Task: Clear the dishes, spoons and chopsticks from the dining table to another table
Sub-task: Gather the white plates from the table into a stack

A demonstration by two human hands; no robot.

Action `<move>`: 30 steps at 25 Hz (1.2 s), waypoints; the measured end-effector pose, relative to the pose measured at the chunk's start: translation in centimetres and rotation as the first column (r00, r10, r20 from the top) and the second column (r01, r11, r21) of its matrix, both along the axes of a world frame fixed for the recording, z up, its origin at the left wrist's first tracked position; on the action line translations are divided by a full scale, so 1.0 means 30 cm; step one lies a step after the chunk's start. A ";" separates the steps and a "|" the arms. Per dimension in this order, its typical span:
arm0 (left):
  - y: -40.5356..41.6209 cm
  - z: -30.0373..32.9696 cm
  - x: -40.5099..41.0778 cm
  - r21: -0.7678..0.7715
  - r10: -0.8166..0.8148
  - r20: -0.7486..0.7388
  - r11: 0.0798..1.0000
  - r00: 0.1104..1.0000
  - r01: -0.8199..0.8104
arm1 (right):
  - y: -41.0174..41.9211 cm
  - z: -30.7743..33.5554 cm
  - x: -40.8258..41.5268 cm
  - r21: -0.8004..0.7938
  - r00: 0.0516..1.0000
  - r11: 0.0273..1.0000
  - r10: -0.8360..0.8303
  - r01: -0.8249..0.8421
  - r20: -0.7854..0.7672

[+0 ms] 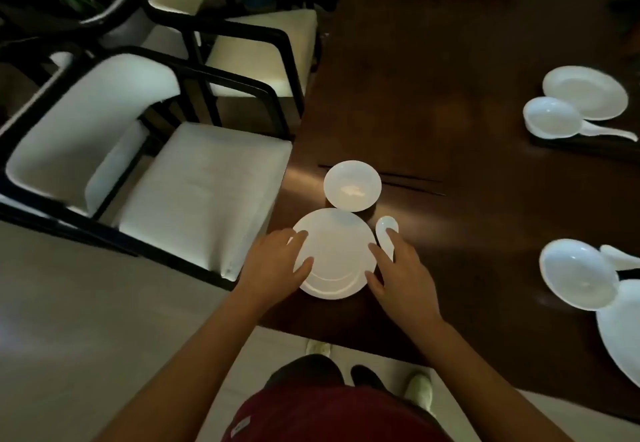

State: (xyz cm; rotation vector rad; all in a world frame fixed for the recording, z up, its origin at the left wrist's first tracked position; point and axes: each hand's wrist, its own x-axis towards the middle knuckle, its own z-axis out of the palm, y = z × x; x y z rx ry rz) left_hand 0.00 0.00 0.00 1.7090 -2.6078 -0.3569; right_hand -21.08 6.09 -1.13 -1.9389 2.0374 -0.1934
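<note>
A white plate lies near the front edge of the dark wooden dining table. My left hand rests on its left rim with fingers spread and thumb on the plate. My right hand touches the plate's right rim, its index finger lying on a white spoon beside the plate. A small white bowl stands just behind the plate. Dark chopsticks lie behind the bowl, partly hidden by it.
Two more settings sit at the table's right: a plate with a bowl and spoon, and nearer, a bowl and a large plate. Cream-cushioned chairs stand along the left side.
</note>
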 end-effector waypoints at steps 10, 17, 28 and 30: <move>-0.102 -0.167 0.040 0.667 0.639 -0.247 0.658 0.729 -0.351 | 0.032 -0.067 0.126 0.338 0.614 0.753 -0.657 0.565 0.437; -0.111 -0.183 0.049 0.826 0.837 -0.305 0.470 0.455 -0.311 | -0.003 -0.077 0.156 0.394 0.512 0.666 -0.743 0.634 0.432; -0.110 -0.066 0.026 0.843 0.781 -0.459 0.533 0.423 -0.070 | 0.009 -0.046 0.066 0.448 0.188 0.539 -0.762 0.713 0.619; -0.096 -0.058 -0.007 0.848 0.780 -0.453 0.527 0.431 -0.063 | 0.030 -0.043 0.022 0.460 0.185 0.549 -0.758 0.698 0.626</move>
